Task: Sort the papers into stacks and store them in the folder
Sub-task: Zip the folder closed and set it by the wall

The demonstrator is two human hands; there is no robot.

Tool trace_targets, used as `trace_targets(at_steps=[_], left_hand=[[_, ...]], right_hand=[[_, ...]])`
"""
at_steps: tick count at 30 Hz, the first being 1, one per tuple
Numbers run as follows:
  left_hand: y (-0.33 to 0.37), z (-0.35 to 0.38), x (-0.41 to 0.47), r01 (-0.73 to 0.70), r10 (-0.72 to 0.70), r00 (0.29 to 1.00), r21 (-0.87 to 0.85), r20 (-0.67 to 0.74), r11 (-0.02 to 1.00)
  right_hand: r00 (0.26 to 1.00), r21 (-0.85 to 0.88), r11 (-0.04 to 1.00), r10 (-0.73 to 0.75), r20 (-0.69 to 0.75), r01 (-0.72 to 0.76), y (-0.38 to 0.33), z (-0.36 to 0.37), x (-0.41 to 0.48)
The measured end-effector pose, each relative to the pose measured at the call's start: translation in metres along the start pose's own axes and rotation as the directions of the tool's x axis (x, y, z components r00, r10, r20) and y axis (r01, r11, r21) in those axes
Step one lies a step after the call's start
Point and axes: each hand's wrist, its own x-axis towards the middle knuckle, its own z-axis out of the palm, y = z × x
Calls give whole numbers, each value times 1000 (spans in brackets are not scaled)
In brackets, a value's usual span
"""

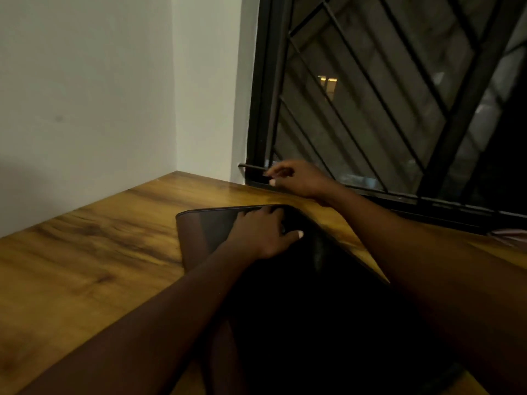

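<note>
Wooden table [99,252], left hand [262,232] resting on folder [205,226], right hand [296,178] curled at window [370,95]

Dark folder [206,233] on wooden surface [97,252].
Left hand [261,235] rests on its far edge; right hand [299,178], fingers curled, beyond by window frame [258,109].

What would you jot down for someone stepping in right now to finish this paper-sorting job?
Left hand: rests on the dark flat folder, which appears closed on the brown wooden desk.
Right hand: off the folder, fingers curled by a thin dark rod at the black barred window; grip unclear.
Done: no loose papers in view; whether they are inside the folder cannot be seen.
To do: check that the papers are stored.
</note>
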Motion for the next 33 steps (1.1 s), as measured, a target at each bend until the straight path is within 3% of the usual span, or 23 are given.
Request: trace_targets(at_steps=[7, 11, 15, 21, 25, 28, 33], left_hand=[[9, -10, -20, 1, -2, 995, -3, -100, 1000], [18, -18, -48, 95, -96, 995, -63, -23, 994], [38, -25, -85, 120, -119, 993, -80, 27, 990], [43, -38, -112, 136, -117, 974, -86, 196, 987], [7, -43, -115, 147, -145, 973, -1, 182, 989], [-20, -46, -119, 209, -214, 975, 64, 68, 976], [-39, -50, -119, 221, -248, 952, 158, 178, 962]], right_hand=[[971, 89, 973, 221, -97, -212, 49, -38, -126], [960, 83, 957, 279, -17, -277, 54, -37, -181], [944, 244, 922, 324, -59, -301, 52, -23, -216], [878, 345, 880, 417, -234, -326, 28, 2, -228], [824, 338, 895, 415, -385, -292, -8, 47, -229], [870, 255, 918, 376, -320, -303, -28, 77, -216], [877, 162, 914, 402, -263, -371, -31, 94, -193]])
